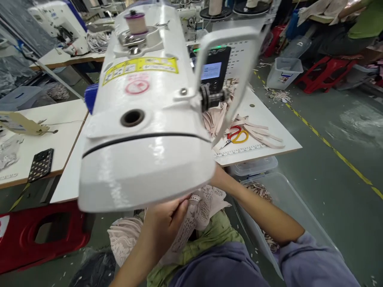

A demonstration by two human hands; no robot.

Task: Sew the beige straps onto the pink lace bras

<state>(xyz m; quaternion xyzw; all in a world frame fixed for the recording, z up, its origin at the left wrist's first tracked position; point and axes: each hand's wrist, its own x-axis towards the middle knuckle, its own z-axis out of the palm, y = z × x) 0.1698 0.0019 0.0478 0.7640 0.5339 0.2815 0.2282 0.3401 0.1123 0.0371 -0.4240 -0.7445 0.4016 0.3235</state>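
A white sewing machine [149, 167] fills the middle of the head view, its head hanging over my hands. Just under its lower edge, my left hand [166, 217] is closed, thumb against curled fingers, on pale pink lace fabric [191, 217]. The fabric drapes over my lap and spreads on both sides of that hand. My right forearm reaches in from the right, and my right hand [218, 175] goes behind the machine head, so its fingers are hidden. The needle area is also out of sight.
On the table right of the machine lie scissors [237, 135] with red and yellow handles, beige fabric strips [257, 131] and a ruler strip [243, 150]. A clear plastic bin [295, 195] with scraps stands below. A red stool [38, 235] and a phone [41, 164] are at left.
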